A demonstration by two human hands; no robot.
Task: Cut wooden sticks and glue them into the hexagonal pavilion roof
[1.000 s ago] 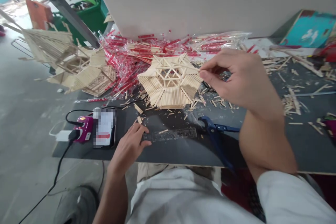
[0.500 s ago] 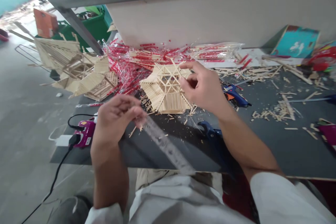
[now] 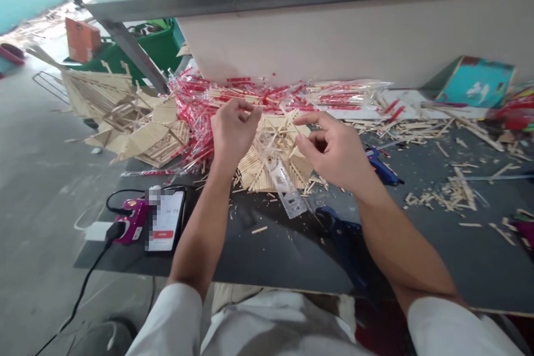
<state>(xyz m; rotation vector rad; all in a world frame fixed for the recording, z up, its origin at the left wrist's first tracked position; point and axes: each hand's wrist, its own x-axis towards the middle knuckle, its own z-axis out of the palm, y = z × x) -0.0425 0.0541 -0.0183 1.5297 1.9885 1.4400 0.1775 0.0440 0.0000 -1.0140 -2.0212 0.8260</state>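
A clear plastic ruler (image 3: pixel 284 184) slants down toward me from my left hand (image 3: pixel 234 132), whose thumb and fingers are closed at its upper end. It lies across the front of a many-sided model of wooden sticks (image 3: pixel 252 169), hiding part of its middle. My right hand (image 3: pixel 336 147) is at the model's right side, thumb and forefinger closing on a thin wooden stick (image 3: pixel 295 129) that partly blends with the model behind. Blue pliers-like cutters (image 3: pixel 340 228) lie on the dark tabletop below my right hand.
A larger stick model (image 3: pixel 125 117) stands at the left. Red-and-clear plastic packets (image 3: pixel 196 114) pile up behind. A blue glue gun (image 3: pixel 384 167) and stick scraps (image 3: pixel 446 192) lie right. A phone (image 3: pixel 167 219) and pink power strip (image 3: pixel 136 219) sit front left.
My left hand has moved up and right with the ruler, bringing it over the model. The phone is now uncovered. My right hand stays beside the model.
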